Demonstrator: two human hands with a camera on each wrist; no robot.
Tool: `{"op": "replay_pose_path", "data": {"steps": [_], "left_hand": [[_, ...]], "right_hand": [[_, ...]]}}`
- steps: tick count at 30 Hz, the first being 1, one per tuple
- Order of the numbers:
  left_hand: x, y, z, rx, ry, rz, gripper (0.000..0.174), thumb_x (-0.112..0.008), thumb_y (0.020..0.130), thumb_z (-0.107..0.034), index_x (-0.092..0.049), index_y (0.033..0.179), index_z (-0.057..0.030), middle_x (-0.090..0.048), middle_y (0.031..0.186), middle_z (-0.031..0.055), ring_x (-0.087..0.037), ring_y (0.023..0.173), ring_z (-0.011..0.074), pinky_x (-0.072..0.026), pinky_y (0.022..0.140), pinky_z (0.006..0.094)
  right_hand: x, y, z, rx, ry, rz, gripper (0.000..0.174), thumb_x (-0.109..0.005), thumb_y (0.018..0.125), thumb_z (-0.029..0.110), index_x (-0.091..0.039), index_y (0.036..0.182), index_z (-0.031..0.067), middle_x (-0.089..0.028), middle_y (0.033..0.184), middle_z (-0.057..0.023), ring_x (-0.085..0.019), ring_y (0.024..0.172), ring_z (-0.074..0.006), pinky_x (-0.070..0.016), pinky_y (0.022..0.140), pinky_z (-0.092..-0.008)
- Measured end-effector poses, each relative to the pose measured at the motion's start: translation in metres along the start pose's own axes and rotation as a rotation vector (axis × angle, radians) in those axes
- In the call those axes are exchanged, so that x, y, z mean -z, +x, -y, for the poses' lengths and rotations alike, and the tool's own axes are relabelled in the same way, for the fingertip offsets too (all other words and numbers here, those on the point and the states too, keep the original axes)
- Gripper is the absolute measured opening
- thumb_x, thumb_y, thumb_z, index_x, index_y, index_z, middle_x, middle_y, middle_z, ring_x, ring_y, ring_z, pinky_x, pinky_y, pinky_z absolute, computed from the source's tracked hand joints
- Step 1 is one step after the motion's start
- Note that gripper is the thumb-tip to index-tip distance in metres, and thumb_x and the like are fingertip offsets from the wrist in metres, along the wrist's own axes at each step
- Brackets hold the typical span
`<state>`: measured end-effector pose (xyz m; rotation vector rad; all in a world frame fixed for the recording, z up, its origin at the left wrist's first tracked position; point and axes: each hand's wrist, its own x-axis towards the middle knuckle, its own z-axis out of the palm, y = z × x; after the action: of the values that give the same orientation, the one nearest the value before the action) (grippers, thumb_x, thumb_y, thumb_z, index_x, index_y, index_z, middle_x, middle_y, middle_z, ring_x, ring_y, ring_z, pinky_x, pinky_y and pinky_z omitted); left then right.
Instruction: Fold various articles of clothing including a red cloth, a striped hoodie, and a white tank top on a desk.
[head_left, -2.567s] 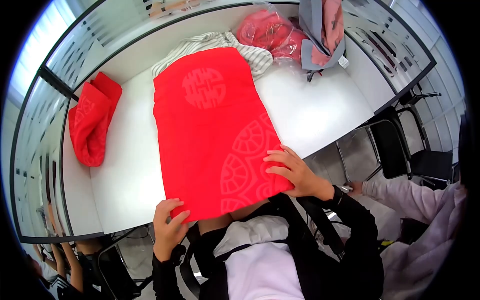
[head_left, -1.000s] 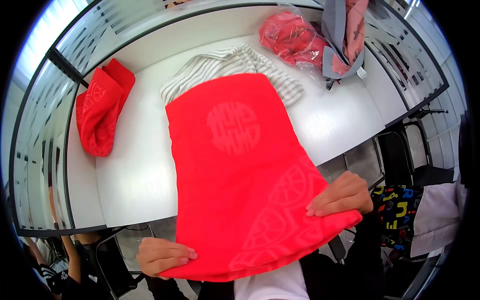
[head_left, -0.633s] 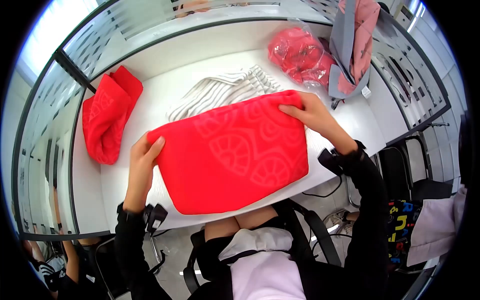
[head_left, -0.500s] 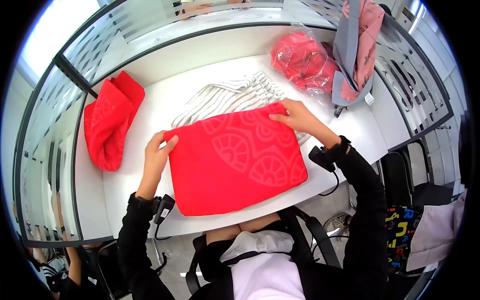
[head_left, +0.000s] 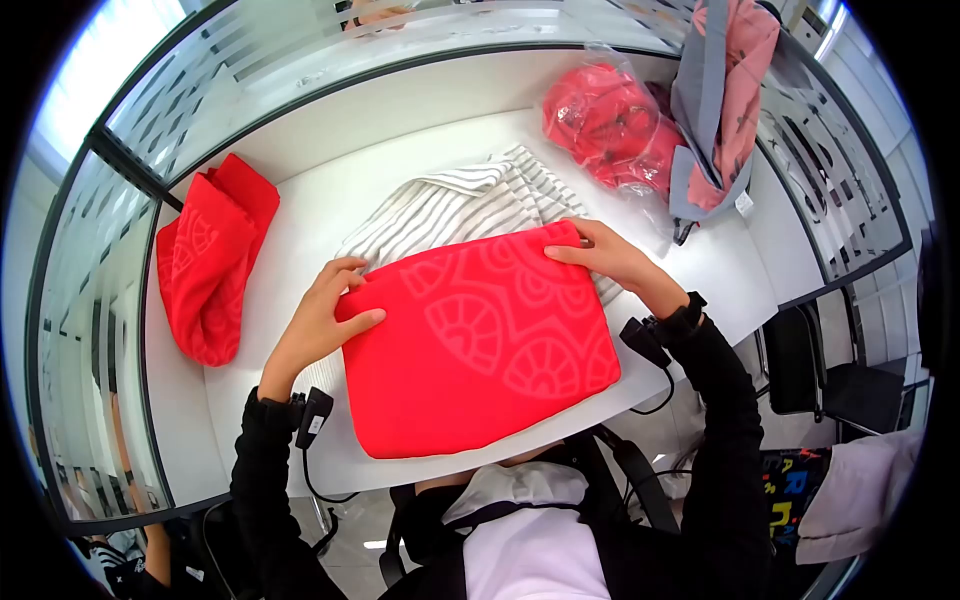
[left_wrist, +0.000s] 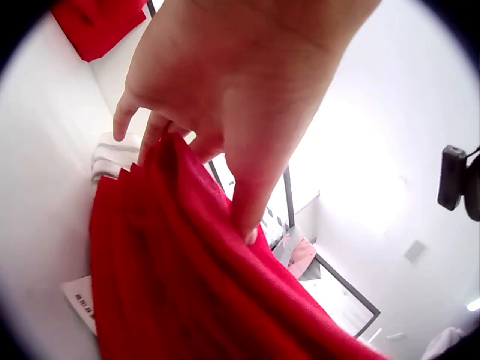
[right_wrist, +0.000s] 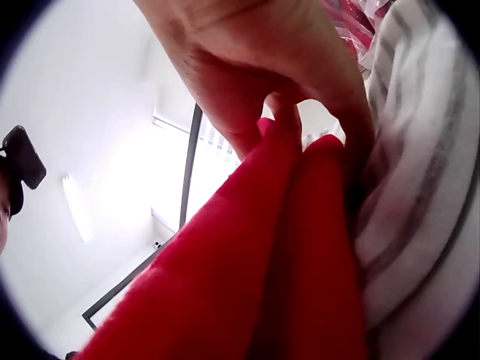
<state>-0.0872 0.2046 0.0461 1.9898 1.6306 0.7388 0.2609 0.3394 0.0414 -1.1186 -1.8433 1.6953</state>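
Thumb and fingers (left_wrist: 247,187) of the left hand (head_left: 320,320) pinch the far left corner of a folded red towel (head_left: 480,350), the thumb lying on top of the cloth and the other fingers tucked behind its stacked edges. The right hand (head_left: 600,262) grips the far right corner the same way, its fingers (right_wrist: 352,124) curled round the folded layers of the towel. The red towel lies flat on a white counter (head_left: 290,215), directly in front of the person, folded into a broad rectangle with a pale woven pattern of rounded shapes showing on its top face; its near edge reaches the counter's front edge. The towel's far edge overlaps a striped shirt (head_left: 470,205), white with thin dark lines, which spreads out behind it. A second red cloth (head_left: 205,260) lies crumpled at the far left of the counter, well apart from the hands. At the far right, a clear bag (head_left: 605,125) holds more red fabric, and just beside it a grey and pink garment (head_left: 715,110) hangs over the glass partition. A black chair (head_left: 830,370) stands off the counter's right end.
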Motion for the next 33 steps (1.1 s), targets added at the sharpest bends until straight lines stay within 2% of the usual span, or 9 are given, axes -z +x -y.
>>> {"op": "replay_pose_path", "data": {"steps": [5,10,18,19,20,23,26,29,33], "left_hand": [[0.017,0.020,-0.026,0.127,-0.160,0.155,0.024,-0.063,0.081,-0.021,-0.053,0.087,0.0003,-0.061,0.098,0.0114,-0.058,0.087,0.0236,-0.0446,0.081,0.0303],[0.020,0.030,-0.016,0.135,-0.070,0.163,0.023,-0.059,0.086,-0.025,-0.054,0.088,-0.0021,-0.057,0.066,0.0093,-0.052,0.059,0.0183,-0.0428,0.060,0.0283],[0.012,0.044,-0.010,0.068,-0.081,0.277,0.029,-0.061,0.082,-0.018,-0.051,0.103,-0.0011,-0.059,0.099,0.0139,-0.056,0.089,0.0218,-0.0439,0.080,0.0307],[0.011,0.045,-0.015,0.022,-0.056,0.289,0.033,-0.062,0.081,-0.017,-0.050,0.108,-0.0008,-0.058,0.106,0.0153,-0.056,0.096,0.0231,-0.0436,0.084,0.0316],[0.009,0.047,-0.018,0.002,-0.100,0.292,0.063,-0.070,0.073,-0.023,-0.040,0.125,-0.0019,-0.052,0.119,0.0151,-0.050,0.111,0.0263,-0.0375,0.097,0.0345],[0.000,0.058,-0.053,-0.264,0.010,0.283,0.079,-0.074,0.068,-0.029,-0.035,0.133,-0.0054,-0.053,0.122,0.0157,-0.051,0.112,0.0285,-0.0376,0.097,0.0356],[-0.001,0.081,-0.074,-0.111,-0.014,0.526,0.095,-0.076,0.063,-0.038,-0.029,0.138,-0.0053,-0.055,0.114,0.0219,-0.052,0.110,0.0339,-0.0394,0.095,0.0361],[0.012,0.089,-0.077,-0.081,-0.089,0.595,0.061,-0.077,0.064,-0.033,-0.057,0.114,-0.0043,-0.060,0.105,0.0163,-0.058,0.092,0.0293,-0.0436,0.083,0.0343],[0.025,0.055,-0.074,-0.334,-0.220,0.261,0.037,-0.075,0.065,-0.024,-0.063,0.088,0.0013,-0.062,0.092,0.0141,-0.058,0.080,0.0259,-0.0445,0.073,0.0316]], "right_hand": [[0.002,-0.007,0.002,0.009,0.042,-0.004,0.029,-0.065,0.082,0.023,-0.060,0.101,0.0021,-0.062,0.092,-0.0032,-0.056,0.084,-0.0096,-0.0447,0.076,-0.0239],[0.002,-0.005,0.007,0.057,0.040,-0.091,0.030,-0.065,0.083,0.023,-0.060,0.102,0.0018,-0.062,0.092,-0.0030,-0.057,0.084,-0.0103,-0.0450,0.077,-0.0243],[0.005,0.003,0.005,-0.123,-0.064,-0.083,0.053,-0.075,0.073,0.022,-0.047,0.115,0.0042,-0.059,0.098,-0.0116,-0.057,0.092,-0.0164,-0.0467,0.078,-0.0280],[0.005,0.001,0.010,-0.078,-0.063,-0.087,0.054,-0.075,0.073,0.019,-0.046,0.116,0.0058,-0.060,0.097,-0.0100,-0.057,0.091,-0.0156,-0.0465,0.078,-0.0280],[0.004,-0.002,0.018,-0.035,-0.061,-0.090,0.055,-0.075,0.072,0.017,-0.044,0.118,0.0073,-0.060,0.097,-0.0085,-0.057,0.090,-0.0148,-0.0462,0.078,-0.0279],[-0.005,-0.012,0.048,0.173,-0.044,-0.025,0.054,-0.074,0.071,0.008,-0.045,0.117,0.0087,-0.058,0.101,-0.0072,-0.057,0.091,-0.0132,-0.0462,0.079,-0.0264],[-0.021,-0.024,0.083,0.379,-0.110,0.065,0.052,-0.073,0.072,0.005,-0.046,0.115,0.0088,-0.056,0.105,-0.0060,-0.057,0.093,-0.0128,-0.0464,0.080,-0.0249],[-0.032,-0.031,0.107,0.505,-0.251,0.092,0.050,-0.072,0.072,0.004,-0.046,0.114,0.0088,-0.055,0.107,-0.0043,-0.057,0.096,-0.0133,-0.0464,0.082,-0.0242],[-0.026,-0.018,0.109,0.583,-0.168,0.197,0.043,-0.065,0.081,0.012,-0.044,0.118,0.0070,-0.056,0.108,-0.0075,-0.058,0.097,-0.0155,-0.0478,0.083,-0.0274]]}}
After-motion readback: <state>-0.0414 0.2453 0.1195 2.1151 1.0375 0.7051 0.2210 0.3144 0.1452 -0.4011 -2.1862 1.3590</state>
